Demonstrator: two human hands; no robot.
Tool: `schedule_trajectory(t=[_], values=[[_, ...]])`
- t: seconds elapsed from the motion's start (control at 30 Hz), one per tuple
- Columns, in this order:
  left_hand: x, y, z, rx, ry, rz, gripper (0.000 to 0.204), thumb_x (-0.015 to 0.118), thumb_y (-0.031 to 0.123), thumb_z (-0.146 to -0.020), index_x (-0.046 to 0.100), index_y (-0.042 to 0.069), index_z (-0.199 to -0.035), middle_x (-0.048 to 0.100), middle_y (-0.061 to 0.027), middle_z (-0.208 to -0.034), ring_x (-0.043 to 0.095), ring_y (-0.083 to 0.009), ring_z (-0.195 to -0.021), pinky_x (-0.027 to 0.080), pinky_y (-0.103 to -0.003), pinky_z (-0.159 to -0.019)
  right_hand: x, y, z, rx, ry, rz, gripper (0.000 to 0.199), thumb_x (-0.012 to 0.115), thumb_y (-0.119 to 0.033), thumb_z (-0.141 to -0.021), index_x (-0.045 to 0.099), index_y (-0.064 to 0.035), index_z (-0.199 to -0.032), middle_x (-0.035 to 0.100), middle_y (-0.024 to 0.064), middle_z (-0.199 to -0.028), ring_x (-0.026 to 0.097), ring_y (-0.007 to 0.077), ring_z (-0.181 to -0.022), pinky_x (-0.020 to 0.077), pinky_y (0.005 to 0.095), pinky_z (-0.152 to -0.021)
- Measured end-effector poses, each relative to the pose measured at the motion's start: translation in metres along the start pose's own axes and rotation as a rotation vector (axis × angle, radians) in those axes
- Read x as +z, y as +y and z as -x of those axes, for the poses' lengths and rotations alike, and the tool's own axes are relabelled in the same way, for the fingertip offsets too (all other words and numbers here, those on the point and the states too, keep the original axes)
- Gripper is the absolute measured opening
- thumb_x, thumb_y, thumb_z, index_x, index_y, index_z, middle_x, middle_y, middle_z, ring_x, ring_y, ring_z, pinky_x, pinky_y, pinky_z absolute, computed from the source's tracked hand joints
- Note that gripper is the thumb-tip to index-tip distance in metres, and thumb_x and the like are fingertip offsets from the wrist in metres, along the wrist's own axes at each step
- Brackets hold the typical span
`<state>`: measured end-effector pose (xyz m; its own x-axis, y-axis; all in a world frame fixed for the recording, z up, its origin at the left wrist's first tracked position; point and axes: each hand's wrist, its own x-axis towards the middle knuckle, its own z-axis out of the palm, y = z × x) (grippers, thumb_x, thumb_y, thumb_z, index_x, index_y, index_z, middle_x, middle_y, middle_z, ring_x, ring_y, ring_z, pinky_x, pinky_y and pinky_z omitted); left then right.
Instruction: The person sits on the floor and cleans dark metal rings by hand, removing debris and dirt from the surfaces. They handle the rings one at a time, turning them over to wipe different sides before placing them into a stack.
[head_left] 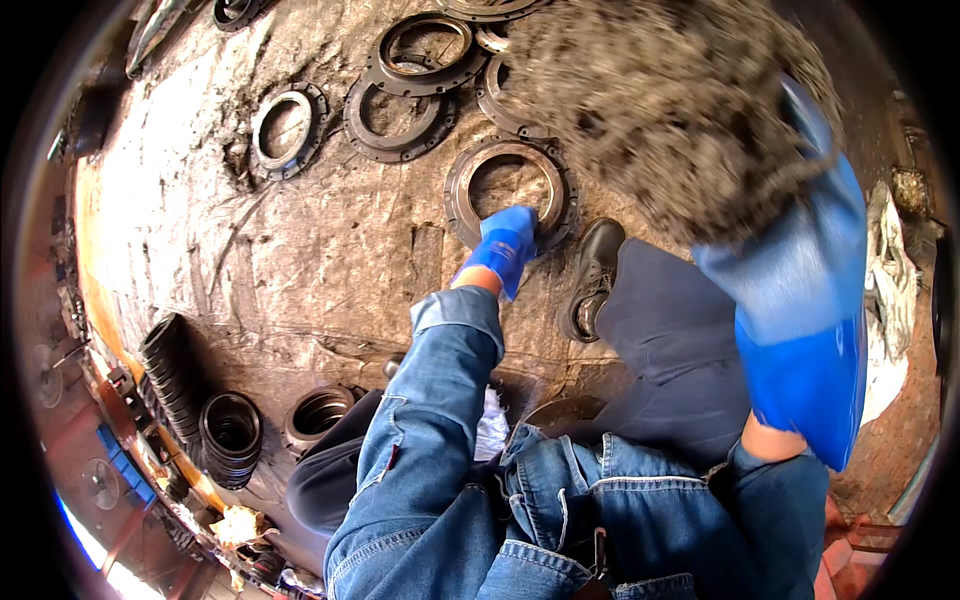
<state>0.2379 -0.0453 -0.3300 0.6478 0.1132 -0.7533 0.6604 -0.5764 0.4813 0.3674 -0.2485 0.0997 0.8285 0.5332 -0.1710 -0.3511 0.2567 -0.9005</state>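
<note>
My left hand [507,243], in a blue rubber glove, is closed over the near rim of a round metal flange ring [462,190] lying flat on the ground sheet. Bolt holes run around the ring's outer edge. High on the right, my right hand [785,270], gloved in blue too, grips a big wad of matted grey-brown cotton waste [680,110]. Motion blurs the wad, and it hides most of my right fingers. It also covers part of the ground and of the rings beyond.
More flange rings [400,135] lie beyond, some overlapping, and a smaller ring [290,132] sits to their left. Stacks of dark rings [232,425] stand at lower left, near another short ring stack [318,412]. My black shoe [595,280] is beside the held ring. White cloth [890,290] lies far right.
</note>
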Motion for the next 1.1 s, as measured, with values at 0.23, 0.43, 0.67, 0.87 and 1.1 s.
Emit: schedule_trajectory(t=[0.23, 0.43, 0.67, 0.87, 1.1], values=[[-0.136, 0.088, 0.120, 0.213, 0.141, -0.109, 0.068, 0.068, 0.057, -0.087, 0.072, -0.002, -0.120, 0.073, -0.0234, -0.118, 0.071, -0.0337, -0.105, 0.054, -0.041, -0.095, -0.016, 0.013, -0.003, -0.019, 0.016, -0.040, 0.069, 0.064, -0.035, -0.098, 0.038, 0.0028, -0.150, 0.048, 0.0232, -0.150, 0.053, 0.0329, -0.130, 0.0547, 0.0442, -0.104], [-0.154, 0.081, 0.227, 0.230, 0.318, 0.576, 0.066, 0.062, 0.064, -0.095, 0.069, 0.000, -0.112, 0.068, -0.0067, -0.090, 0.060, -0.0189, -0.079, 0.046, -0.031, -0.074, -0.009, 0.019, -0.009, -0.013, -0.036, -0.019, 0.062, 0.061, -0.029, -0.100, 0.039, 0.0052, -0.147, 0.050, 0.0235, -0.147, 0.055, 0.0301, -0.123, 0.0551, 0.0403, -0.102], [-0.106, -0.002, 0.285, -0.079, 0.400, 0.819, 0.060, 0.057, 0.052, -0.102, 0.063, -0.001, -0.130, 0.068, -0.0121, -0.105, 0.061, -0.0199, -0.091, 0.048, -0.032, -0.081, 0.027, 0.054, -0.020, 0.077, -0.125, 0.071, 0.054, 0.059, -0.022, -0.101, 0.041, 0.0079, -0.143, 0.053, 0.0238, -0.144, 0.058, 0.0268, -0.115, 0.0557, 0.0357, -0.099], [-0.083, -0.077, 0.289, -0.094, 0.725, 0.965, 0.065, 0.064, 0.057, -0.097, 0.063, 0.002, -0.132, 0.073, -0.0095, -0.100, 0.063, -0.0187, -0.076, 0.050, -0.035, -0.069, 0.079, 0.099, -0.019, 0.260, -0.177, 0.268, 0.047, 0.056, -0.016, -0.103, 0.043, 0.0103, -0.140, 0.055, 0.0241, -0.141, 0.061, 0.0240, -0.107, 0.0561, 0.0317, -0.097], [-0.079, -0.137, 0.273, 0.029, 0.871, 1.048, 0.088, 0.056, 0.074, -0.093, 0.059, -0.004, -0.135, 0.073, -0.0166, -0.112, 0.067, -0.0230, -0.085, 0.054, -0.040, -0.078, 0.114, 0.178, 0.014, 0.668, -0.182, 0.620, 0.039, 0.054, -0.009, -0.105, 0.044, 0.0131, -0.136, 0.058, 0.0244, -0.138, 0.064, 0.0208, -0.099, 0.0566, 0.0271, -0.095]])
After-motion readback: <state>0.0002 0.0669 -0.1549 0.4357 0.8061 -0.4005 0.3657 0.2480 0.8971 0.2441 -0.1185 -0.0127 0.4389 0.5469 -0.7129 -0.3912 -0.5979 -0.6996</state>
